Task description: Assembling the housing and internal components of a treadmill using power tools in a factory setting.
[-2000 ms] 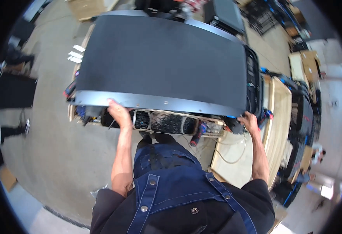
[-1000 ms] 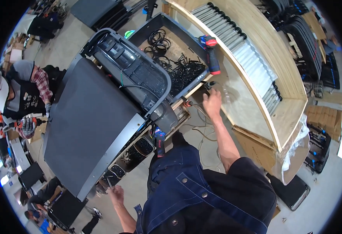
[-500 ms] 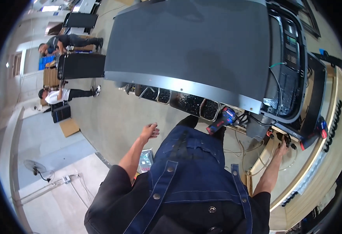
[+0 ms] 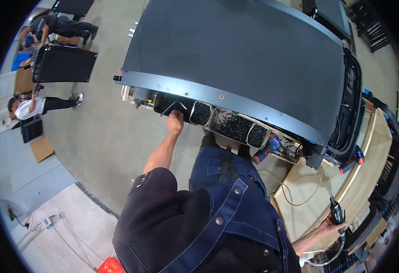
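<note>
My left hand point(image 4: 175, 122) reaches over the dark bin point(image 4: 159, 103) at the left end of a row under the panel's near edge. Its fingers are drawn together beside a thin angled metal piece point(image 4: 168, 109); what they pinch is hidden. To the right of that bin stand several bins of small black screws point(image 4: 230, 126). Off to the lower right, my right hand point(image 4: 330, 226) is wrapped around a black air tool point(image 4: 336, 210), tip up, with a pale hose point(image 4: 330, 262) at its lower end.
A large dark grey panel point(image 4: 236, 59) with a metal edge strip fills the top. A blue and red cordless driver point(image 4: 267, 149) hangs by the bins; another point(image 4: 352, 160) lies near the wooden bench point(image 4: 299, 182). Two people point(image 4: 29, 108) are far left, beside black panels point(image 4: 65, 63).
My left hand has gone from hanging free over the floor to the leftmost bin. The right hand has moved down and right, bringing the air tool. The whole view has shifted.
</note>
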### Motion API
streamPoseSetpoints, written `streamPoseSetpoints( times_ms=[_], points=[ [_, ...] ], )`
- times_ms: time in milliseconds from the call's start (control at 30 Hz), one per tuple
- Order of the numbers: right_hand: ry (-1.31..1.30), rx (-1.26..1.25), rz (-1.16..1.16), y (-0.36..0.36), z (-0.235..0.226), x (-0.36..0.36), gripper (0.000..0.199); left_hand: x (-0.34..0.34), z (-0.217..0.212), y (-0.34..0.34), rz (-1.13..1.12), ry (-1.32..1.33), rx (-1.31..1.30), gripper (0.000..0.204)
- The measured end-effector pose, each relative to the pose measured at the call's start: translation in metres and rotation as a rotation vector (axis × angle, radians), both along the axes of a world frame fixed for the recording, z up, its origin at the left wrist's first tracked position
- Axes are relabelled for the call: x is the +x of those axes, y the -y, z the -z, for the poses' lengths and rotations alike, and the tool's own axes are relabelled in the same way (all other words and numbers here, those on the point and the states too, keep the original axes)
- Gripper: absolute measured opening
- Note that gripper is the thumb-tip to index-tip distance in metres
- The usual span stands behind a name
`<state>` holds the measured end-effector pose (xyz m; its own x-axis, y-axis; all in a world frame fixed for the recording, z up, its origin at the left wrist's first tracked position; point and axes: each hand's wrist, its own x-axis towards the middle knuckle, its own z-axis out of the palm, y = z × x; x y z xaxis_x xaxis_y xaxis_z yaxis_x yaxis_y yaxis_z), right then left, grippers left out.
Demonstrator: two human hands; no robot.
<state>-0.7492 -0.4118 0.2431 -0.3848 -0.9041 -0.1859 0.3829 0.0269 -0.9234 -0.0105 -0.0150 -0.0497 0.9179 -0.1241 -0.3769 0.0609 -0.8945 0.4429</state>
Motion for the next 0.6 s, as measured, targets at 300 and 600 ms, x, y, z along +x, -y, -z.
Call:
streamPoseSetpoints(
  times_ms=[300,600],
  points=[
    [0.739,-0.089,-0.505,-0.109,-0.055,0.182,0.069,0.017,0.01,0.009,0.19,0.016,0.016,0.023],
    [0.43,-0.111,-0.724,-0.113,-0.064,0.346,0.056,0.029,-0.003,-0.02,0.205,0.129,-0.198,0.024]
  ],
)
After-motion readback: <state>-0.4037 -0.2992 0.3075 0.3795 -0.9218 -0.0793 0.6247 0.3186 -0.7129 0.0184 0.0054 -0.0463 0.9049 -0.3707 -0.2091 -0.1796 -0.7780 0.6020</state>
